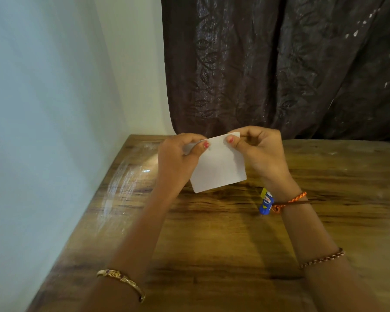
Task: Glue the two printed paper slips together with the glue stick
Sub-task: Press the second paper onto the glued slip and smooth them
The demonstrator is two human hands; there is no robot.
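Both hands hold up white paper [218, 167] above the wooden table [212, 233]. Its blank side faces me, and I cannot tell whether it is one slip or two pressed together. My left hand [178, 158] pinches the upper left edge between thumb and fingers. My right hand [259, 152] pinches the upper right corner the same way. The blue and yellow glue stick [266, 202] lies on the table just below my right wrist, partly hidden by it.
A pale wall runs along the table's left edge. A dark patterned curtain [279, 64] hangs behind the far edge. Glare shows on the table's left part [131, 176].
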